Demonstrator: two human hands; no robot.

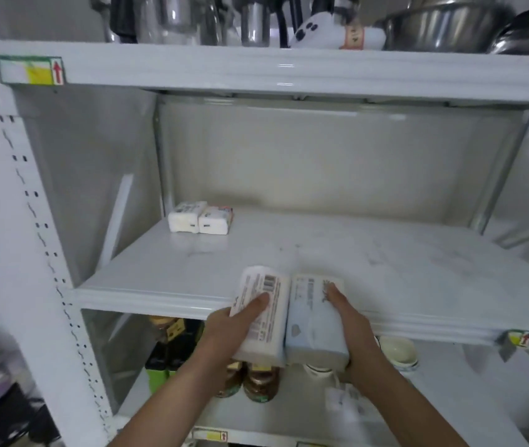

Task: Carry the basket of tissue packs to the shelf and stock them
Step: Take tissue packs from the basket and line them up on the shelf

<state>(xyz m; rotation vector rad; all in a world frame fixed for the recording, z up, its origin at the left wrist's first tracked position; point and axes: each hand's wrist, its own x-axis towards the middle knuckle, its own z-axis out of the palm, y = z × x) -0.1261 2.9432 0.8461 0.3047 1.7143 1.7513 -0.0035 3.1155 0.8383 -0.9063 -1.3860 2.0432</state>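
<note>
Both our hands at the shelf (172, 290) lip: left hand (237, 321) grips a white pack (261, 314), right hand (350, 321) a blue pack (311, 321), long axes pointing inward; two stocked packs (200, 217) lie back-left, nearer our left hand.

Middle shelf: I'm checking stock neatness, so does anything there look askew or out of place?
Nothing stands out. Two tissue packs sit neatly side by side at the back left of the middle shelf; the left hand and right hand each bring another pack.
</note>
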